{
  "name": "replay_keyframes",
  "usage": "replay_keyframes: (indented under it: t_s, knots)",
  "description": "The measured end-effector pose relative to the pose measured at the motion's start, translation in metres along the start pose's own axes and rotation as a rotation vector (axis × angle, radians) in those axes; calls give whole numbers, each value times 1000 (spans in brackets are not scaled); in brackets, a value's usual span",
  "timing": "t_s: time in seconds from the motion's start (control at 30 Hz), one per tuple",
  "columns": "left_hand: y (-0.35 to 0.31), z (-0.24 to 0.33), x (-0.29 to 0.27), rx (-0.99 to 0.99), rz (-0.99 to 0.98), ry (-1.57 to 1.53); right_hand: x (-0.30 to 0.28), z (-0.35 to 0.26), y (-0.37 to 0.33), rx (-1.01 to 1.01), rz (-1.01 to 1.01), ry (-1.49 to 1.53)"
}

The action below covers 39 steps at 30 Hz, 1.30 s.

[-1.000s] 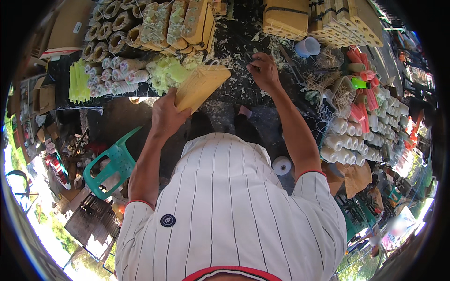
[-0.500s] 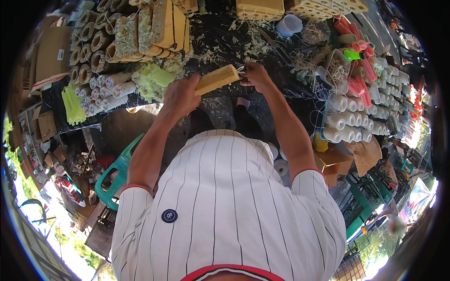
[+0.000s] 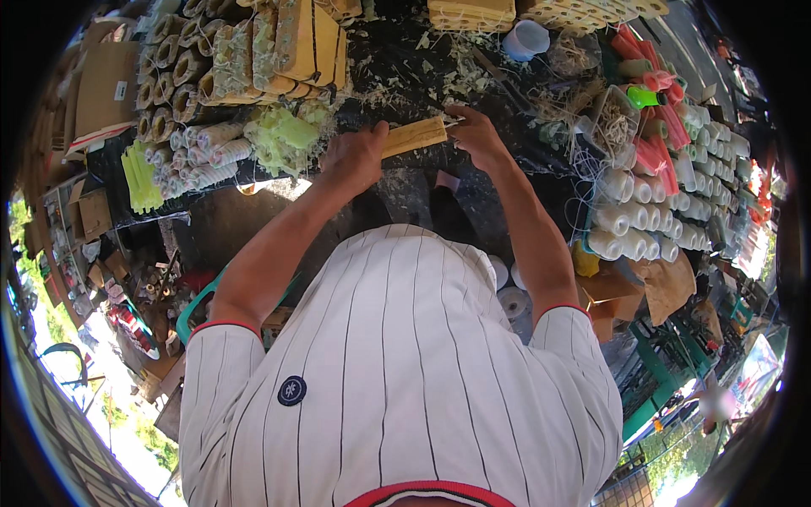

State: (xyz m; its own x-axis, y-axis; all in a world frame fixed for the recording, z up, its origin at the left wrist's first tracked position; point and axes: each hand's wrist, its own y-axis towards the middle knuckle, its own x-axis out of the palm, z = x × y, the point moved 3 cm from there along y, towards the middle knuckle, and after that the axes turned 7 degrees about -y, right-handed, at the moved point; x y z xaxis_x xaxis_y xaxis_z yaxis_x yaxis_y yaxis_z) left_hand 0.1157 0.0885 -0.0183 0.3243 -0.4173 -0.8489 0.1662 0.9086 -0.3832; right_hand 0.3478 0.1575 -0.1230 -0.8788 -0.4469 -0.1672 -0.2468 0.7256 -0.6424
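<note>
My left hand is wrapped round one end of a rectangular yellowish wooden block, held over the table's near edge. At the block's other end is my right hand, its fingers closed on a thin white piece, perhaps string, that is too small to make out. Left of my left hand lies a heap of pale green shredded material. Beyond the hands, the dark tabletop is littered with pale scraps.
Stacked blocks and tubes fill the back left, with a cardboard box beside them. A translucent cup stands far right of centre. Rows of white rolls and pink bundles line the right. A green chair is behind my left arm.
The block and my left hand have shifted right, and the block lies more level. My left wrist has turned over it. My right hand has moved slightly right.
</note>
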Motion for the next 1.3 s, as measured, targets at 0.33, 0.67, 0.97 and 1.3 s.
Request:
replay_keyframes:
  t_s: [0.33, 0.67, 0.97, 1.3]
  knots:
    - [1, 1, -5, 20, -15, -17, -6, -85, -63, -196, 165, -99]
    - [4, -5, 3, 83, 59, -22, 73, -123, -97, -475, 169, -503]
    - [5, -12, 8, 221, 126, -15, 95, -140, -149, -736, 512, -607]
    - [9, -8, -1, 82, 64, -76, -21, -74, -145, -377, 567, -763]
